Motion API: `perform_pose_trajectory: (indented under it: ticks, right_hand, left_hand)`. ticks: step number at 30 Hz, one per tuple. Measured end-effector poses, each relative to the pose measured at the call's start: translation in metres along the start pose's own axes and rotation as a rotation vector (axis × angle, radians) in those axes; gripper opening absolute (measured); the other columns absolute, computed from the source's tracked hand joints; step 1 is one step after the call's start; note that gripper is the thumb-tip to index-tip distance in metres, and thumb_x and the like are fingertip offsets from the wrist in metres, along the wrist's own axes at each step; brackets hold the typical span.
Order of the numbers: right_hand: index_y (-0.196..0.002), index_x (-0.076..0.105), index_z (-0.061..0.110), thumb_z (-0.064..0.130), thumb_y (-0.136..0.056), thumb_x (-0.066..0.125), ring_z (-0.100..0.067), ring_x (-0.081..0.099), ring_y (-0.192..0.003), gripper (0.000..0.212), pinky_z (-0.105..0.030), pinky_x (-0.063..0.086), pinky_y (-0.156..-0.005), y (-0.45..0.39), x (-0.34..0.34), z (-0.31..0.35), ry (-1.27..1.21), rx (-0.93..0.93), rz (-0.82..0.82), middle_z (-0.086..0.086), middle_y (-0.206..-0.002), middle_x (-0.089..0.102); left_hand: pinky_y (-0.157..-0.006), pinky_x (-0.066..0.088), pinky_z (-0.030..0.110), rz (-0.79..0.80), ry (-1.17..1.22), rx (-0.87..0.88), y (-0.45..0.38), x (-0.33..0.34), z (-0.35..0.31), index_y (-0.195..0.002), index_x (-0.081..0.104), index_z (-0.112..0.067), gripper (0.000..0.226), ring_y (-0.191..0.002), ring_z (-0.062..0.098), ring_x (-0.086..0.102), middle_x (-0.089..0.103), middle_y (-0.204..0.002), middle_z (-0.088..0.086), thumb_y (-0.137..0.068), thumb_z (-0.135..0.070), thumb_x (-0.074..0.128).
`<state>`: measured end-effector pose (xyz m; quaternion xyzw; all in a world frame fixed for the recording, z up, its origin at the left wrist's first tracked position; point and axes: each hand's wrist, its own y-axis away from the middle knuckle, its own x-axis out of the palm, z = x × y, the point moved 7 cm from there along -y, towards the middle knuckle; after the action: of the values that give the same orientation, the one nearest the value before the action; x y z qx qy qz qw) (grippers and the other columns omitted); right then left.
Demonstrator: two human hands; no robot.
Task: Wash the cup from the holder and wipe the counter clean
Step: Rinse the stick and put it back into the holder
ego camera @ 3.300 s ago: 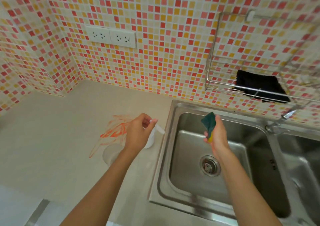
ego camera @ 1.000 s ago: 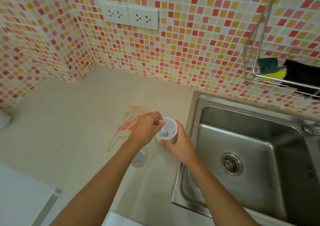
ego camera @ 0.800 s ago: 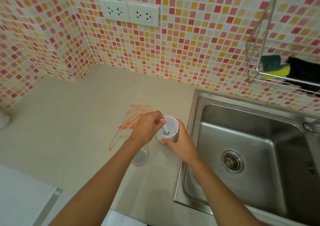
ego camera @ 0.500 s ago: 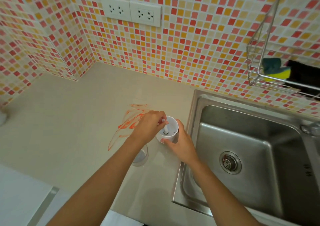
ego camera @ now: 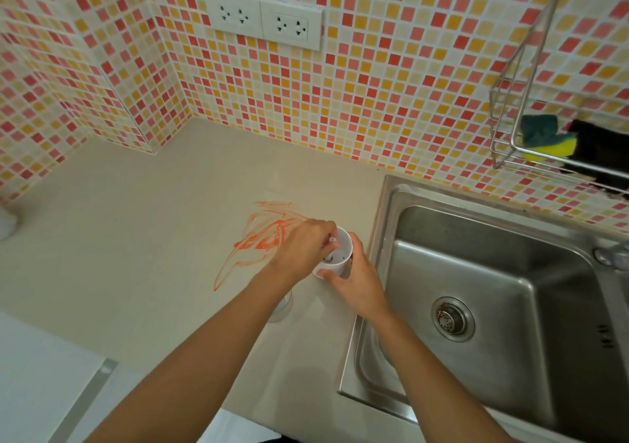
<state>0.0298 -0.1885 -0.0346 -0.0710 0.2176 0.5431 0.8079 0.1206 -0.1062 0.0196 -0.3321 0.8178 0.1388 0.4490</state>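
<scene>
small white plastic cup (ego camera: 337, 255) stood on beige desk (ego camera: 136, 238), just left of stainless steel sink (ego camera: 493, 306), beside orange smear (ego camera: 265, 238). right hand (ego camera: 354, 282) grasped cup's side. left hand (ego camera: 303, 248) pinched small white stick-like piece (ego camera: 331, 242) over cup's mouth. clear round holder (ego camera: 282, 306) sat partly hidden under left forearm. green-and-yellow sponge (ego camera: 544, 136) lay in wire wall rack (ego camera: 510, 150) next to black cloth (ego camera: 602, 150).

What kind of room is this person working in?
Most likely a home kitchen: a stainless steel sink is set into a beige counter, a wire rack on the mosaic-tiled wall holds a sponge, and wall sockets sit above.
</scene>
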Motion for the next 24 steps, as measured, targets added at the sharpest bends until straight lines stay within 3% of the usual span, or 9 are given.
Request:
perform_pose_trajectory:
  ticks: [5,8,10,13,16,18,20,24]
  right_hand:
    - [-0.131,0.033,0.042,0.031,-0.068,0.084,0.001,0.057,-0.103,0.082,-0.009,0.046,-0.074,-0.004,0.004,-0.002,-0.029,0.037,0.002,0.021,-0.119,0.055]
    - [-0.126,0.035,0.044,0.036,-0.058,0.088,-0.004,0.059,-0.105,0.087,-0.018,0.05,-0.081,-0.009,0.005,-0.009,-0.099,0.084,-0.034,0.02,-0.118,0.057]
    - [-0.123,0.038,0.045,0.041,-0.051,0.088,-0.005,0.059,-0.107,0.087,-0.027,0.052,-0.087,-0.011,0.001,-0.016,-0.14,0.125,-0.049,0.02,-0.117,0.058]
    - [-0.123,0.043,0.046,0.039,-0.052,0.084,-0.007,0.06,-0.105,0.082,-0.032,0.054,-0.085,-0.006,-0.004,-0.018,-0.117,0.141,0.038,0.018,-0.117,0.059]
    - [-0.125,0.043,0.045,0.036,-0.055,0.083,-0.011,0.058,-0.105,0.082,-0.031,0.052,-0.084,0.004,-0.011,-0.011,-0.001,0.102,0.119,0.01,-0.12,0.055]
    - [-0.124,0.038,0.038,0.031,-0.058,0.087,-0.013,0.058,-0.1,0.083,-0.027,0.05,-0.079,0.01,-0.018,-0.007,-0.017,0.124,0.125,0.006,-0.113,0.054]
    - [-0.119,0.037,0.032,0.036,-0.054,0.089,-0.011,0.057,-0.095,0.083,-0.027,0.049,-0.078,0.016,-0.025,0.006,0.031,0.124,0.134,0.007,-0.108,0.051]
    - [-0.108,0.049,0.034,0.036,-0.056,0.09,-0.008,0.056,-0.094,0.066,-0.021,0.048,-0.075,0.02,-0.022,0.053,0.172,-0.019,0.191,0.01,-0.109,0.055]
  left_hand:
    - [-0.073,0.044,0.032,0.011,0.044,-0.017,0.002,0.002,0.01,-0.096,0.067,-0.008,0.012,-0.085,0.028,0.06,0.067,-0.087,0.006,-0.087,-0.016,0.064]
    - [-0.098,0.039,0.03,-0.013,0.082,-0.046,0.023,0.001,0.021,-0.136,0.051,-0.02,0.046,-0.112,0.022,0.051,0.062,-0.118,0.005,-0.093,-0.035,0.057]
    - [-0.106,0.031,0.027,-0.189,0.23,-0.139,0.056,-0.016,0.032,-0.147,0.032,-0.026,0.056,-0.125,0.014,0.042,0.051,-0.135,-0.001,-0.096,-0.041,0.049]
    - [-0.11,0.029,0.03,-0.403,0.345,-0.245,0.121,-0.031,0.052,-0.146,0.023,-0.037,0.063,-0.134,0.01,0.035,0.04,-0.146,-0.006,-0.091,-0.052,0.049]
    - [-0.112,0.028,0.031,-0.305,0.389,-0.398,0.158,-0.005,0.078,-0.149,0.017,-0.031,0.104,-0.136,0.009,0.029,0.028,-0.149,-0.009,-0.066,-0.072,0.065]
    - [-0.113,0.03,0.031,-0.251,0.352,-0.412,0.163,0.015,0.088,-0.148,0.021,-0.027,0.112,-0.134,0.01,0.031,0.028,-0.146,-0.009,-0.059,-0.076,0.068]
    - [-0.11,0.033,0.029,-0.246,0.363,-0.386,0.159,0.025,0.091,-0.144,0.029,-0.024,0.103,-0.128,0.012,0.037,0.037,-0.137,-0.009,-0.062,-0.07,0.071]
    - [-0.104,0.03,0.021,-0.246,0.443,-0.375,0.141,0.033,0.091,-0.14,0.037,-0.017,0.088,-0.126,0.016,0.041,0.045,-0.134,-0.008,-0.068,-0.035,0.085]
